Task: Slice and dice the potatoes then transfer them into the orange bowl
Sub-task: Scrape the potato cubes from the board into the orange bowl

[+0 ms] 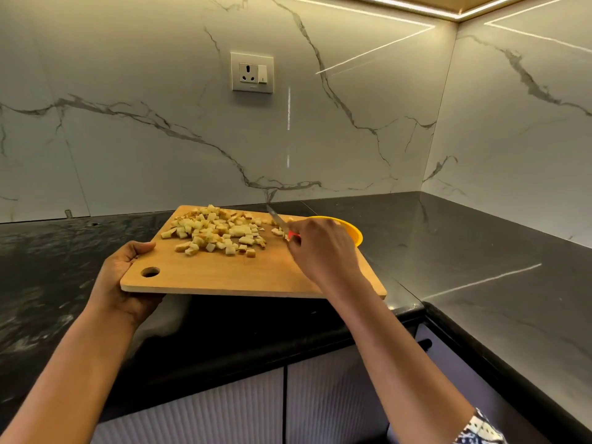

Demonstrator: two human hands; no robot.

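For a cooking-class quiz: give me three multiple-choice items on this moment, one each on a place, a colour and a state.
1. Where is the orange bowl? A) by the cutting board's far right corner B) left of the board C) on the board's middle
2. What colour is the knife handle? A) black B) red C) blue
3. The cutting board is: A) lying untouched B) held up by the left hand C) stood on edge
Answers: 1 A, its rim shows behind the right hand; 2 B, red shows under that hand; 3 B, the left hand grips its left edge.
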